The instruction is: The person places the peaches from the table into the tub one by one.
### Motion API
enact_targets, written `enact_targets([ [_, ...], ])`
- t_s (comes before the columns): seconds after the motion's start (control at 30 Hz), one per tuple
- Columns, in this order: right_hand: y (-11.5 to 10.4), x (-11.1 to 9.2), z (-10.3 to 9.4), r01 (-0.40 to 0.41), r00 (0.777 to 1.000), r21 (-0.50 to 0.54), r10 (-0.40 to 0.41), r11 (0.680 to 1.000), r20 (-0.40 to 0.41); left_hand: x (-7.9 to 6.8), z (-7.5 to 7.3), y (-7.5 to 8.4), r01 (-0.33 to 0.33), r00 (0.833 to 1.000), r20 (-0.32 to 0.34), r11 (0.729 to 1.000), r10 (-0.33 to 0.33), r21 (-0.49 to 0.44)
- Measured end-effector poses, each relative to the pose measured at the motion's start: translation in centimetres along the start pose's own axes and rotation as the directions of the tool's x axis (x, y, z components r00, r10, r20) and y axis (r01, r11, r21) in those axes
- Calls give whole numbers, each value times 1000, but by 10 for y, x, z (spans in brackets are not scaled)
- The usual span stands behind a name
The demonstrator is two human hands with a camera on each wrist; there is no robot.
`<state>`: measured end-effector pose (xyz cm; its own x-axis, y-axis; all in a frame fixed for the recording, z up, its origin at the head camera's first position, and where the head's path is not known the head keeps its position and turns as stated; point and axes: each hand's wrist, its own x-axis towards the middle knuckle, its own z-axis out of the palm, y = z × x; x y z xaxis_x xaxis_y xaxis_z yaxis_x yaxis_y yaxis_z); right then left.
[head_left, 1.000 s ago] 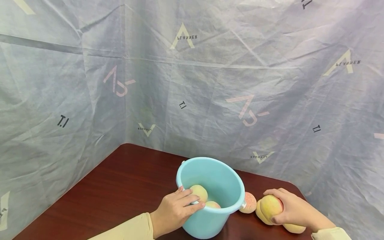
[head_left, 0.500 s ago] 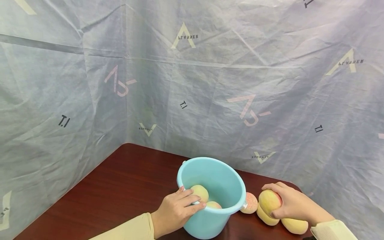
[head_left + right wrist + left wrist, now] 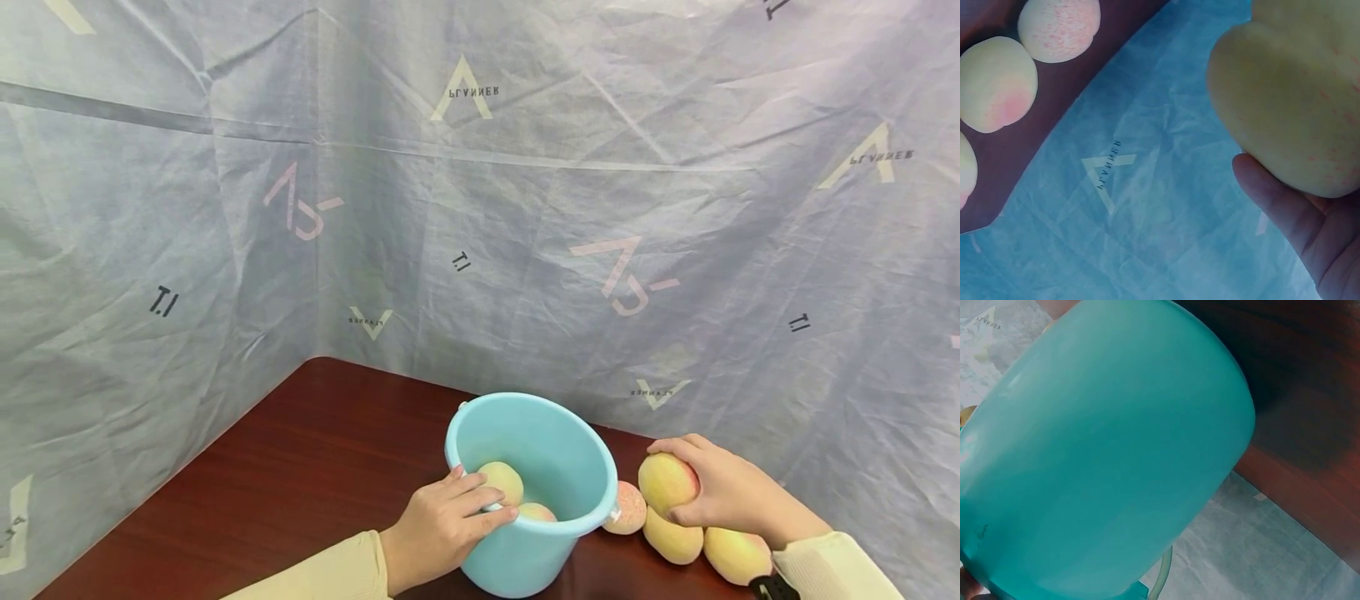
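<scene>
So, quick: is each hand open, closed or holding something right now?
Left hand: closed over the rim of the bucket, holding it.
Right hand: closed, holding a peach.

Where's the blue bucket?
The blue bucket is low in the head view, near centre, held by the left hand, with a speckled peach to its right.

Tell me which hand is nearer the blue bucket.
Left. The left hand holds the blue bucket at its rim; the right hand, holding a peach, is apart, to the right.
</scene>
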<state>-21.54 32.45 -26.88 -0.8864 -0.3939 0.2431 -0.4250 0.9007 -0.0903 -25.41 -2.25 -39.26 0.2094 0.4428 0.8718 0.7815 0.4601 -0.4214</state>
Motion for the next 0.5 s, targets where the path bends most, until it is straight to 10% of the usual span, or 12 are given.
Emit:
enact_targets([
  [0.5,-20,14,-12,19,995,-18,-21,1000,-98,-2,1,-1,0,1000,-2,1000,0,9],
])
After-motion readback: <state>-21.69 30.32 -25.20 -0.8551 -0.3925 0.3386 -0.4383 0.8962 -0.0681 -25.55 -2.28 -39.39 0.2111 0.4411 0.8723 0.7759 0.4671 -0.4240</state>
